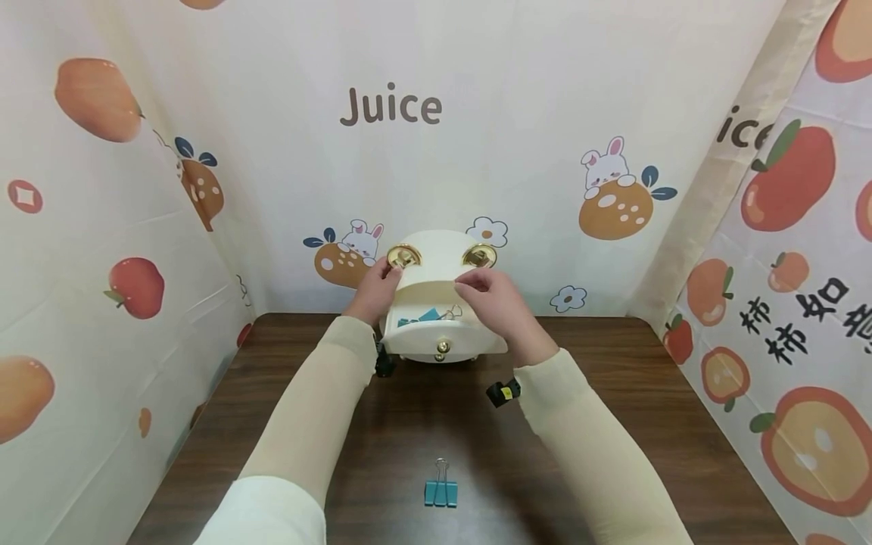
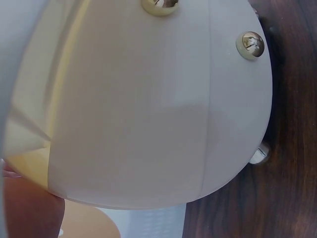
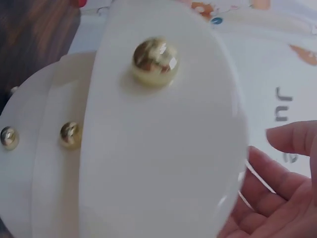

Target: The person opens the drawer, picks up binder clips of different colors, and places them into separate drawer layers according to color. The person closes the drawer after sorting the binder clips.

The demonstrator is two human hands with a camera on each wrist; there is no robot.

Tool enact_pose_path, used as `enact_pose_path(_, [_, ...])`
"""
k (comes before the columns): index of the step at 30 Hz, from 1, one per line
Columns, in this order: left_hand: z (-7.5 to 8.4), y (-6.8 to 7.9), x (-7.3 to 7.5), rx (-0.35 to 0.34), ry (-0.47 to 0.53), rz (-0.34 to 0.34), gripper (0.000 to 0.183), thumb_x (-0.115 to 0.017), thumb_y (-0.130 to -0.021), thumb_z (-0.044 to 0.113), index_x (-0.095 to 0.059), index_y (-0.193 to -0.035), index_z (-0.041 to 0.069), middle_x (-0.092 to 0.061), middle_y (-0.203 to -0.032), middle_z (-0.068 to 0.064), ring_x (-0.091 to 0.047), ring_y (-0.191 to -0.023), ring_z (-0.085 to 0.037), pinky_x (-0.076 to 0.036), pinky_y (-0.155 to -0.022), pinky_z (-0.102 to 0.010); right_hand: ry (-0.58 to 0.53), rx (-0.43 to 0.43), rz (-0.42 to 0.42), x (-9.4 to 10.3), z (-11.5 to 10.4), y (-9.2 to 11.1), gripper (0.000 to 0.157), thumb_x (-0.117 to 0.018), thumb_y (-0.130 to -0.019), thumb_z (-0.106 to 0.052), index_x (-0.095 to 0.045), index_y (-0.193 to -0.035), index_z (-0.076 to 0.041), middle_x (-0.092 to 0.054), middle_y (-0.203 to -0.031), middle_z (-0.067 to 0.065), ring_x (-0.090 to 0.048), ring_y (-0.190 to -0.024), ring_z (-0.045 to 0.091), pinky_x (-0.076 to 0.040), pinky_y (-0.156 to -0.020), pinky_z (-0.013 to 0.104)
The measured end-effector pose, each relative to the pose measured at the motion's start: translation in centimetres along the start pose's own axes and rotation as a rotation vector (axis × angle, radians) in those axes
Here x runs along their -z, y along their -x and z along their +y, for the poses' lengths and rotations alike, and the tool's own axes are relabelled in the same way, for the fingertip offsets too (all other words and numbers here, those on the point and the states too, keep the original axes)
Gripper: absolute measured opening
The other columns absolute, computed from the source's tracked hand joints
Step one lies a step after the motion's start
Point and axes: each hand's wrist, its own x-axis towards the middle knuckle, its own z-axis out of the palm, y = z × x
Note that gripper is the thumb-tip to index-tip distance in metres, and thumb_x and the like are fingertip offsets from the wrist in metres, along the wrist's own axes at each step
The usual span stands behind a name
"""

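A small white drawer cabinet (image 1: 441, 257) with gold rings (image 1: 480, 256) stands at the back of the table. Its top drawer (image 1: 446, 337) is pulled out and carries a round gold knob (image 3: 155, 61). Inside lie teal binder clips (image 1: 429, 314) with silver wire handles. My left hand (image 1: 375, 291) grips the cabinet's left side, its fingers partly hidden there. Over the drawer's right part is my right hand (image 1: 496, 303), thumb and fingers loosely bent with nothing between them. In the right wrist view its fingertips are right at the drawer front's edge.
Another teal binder clip (image 1: 441, 492) lies on the dark wooden table (image 1: 409, 424), nearer to me, handles pointing toward the cabinet. Lower drawers show small gold knobs (image 3: 71, 135). Behind the cabinet hangs a printed curtain (image 1: 518, 113), with more curtain at both sides.
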Motion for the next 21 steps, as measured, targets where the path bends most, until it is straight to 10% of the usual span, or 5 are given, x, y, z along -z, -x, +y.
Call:
enact_pose_path(9, [0.0, -0.4, 0.0, 0.014, -0.009, -0.004, 0.048, -0.045, -0.111, 0.039, -0.041, -0.157, 0.025, -0.047, -0.153, -0.004, -0.047, -0.132, -0.025, -0.037, -0.112, -0.05, -0.158, 0.326, 0.028, 0.1, -0.3, 3.4, 0.03, -0.063, -0.103, -0.026, -0.07, -0.124, -0.006, -0.066, -0.124, 0.006, -0.058, -0.113, 0.024, -0.047, -0.099, 0.049])
enact_pose_path(21, [-0.1, -0.5, 0.4, 0.016, -0.003, -0.015, 0.046, -0.047, -0.11, 0.039, -0.045, -0.154, 0.023, -0.052, -0.148, -0.006, -0.051, -0.126, -0.027, -0.044, -0.106, -0.049, -0.33, 0.519, -0.001, -0.6, 1.0, 6.7, 0.022, -0.061, -0.101, -0.003, -0.069, -0.122, -0.002, -0.067, -0.122, 0.015, -0.058, -0.114, 0.028, -0.049, -0.097, 0.039])
